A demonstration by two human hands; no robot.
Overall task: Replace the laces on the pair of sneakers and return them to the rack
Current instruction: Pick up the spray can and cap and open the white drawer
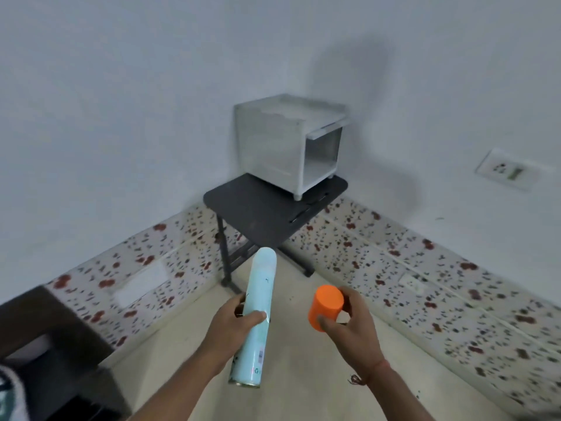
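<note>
Corner of a room, pale walls [121, 117] meeting behind a small dark desk [258, 208] on thin black legs. On the desk's far right part, a white open-fronted rack [270, 144], standing upright on short feet, opening turned to the right. Something thin and dark along the desk's right edge, too small to name.

Under the desk and spreading toward the camera, a beige floor [288, 375]. Left and right of the desk, a band of red-speckled skirting tile [425, 268] along the foot of both walls. Well to the right of the desk and above the tile, a white wall socket [507, 173]. Well to the left of the desk and nearer the camera, a dark piece of furniture [45, 329], blurred, possibly a low cabinet.

Now the hands, both in front of the desk, clear of it and well short of the rack. Left grip [233, 323] wrapped round a tall pale-blue spray can [262, 278], thumb across its front, rounded top tilted toward the desk's near edge. Right grip [352, 326] holding an orange cap [326, 302], thumb beneath, fingers behind, flat end facing up. Cap just right of the can, not touching. Red thread [379, 366] round the right wrist.
</note>
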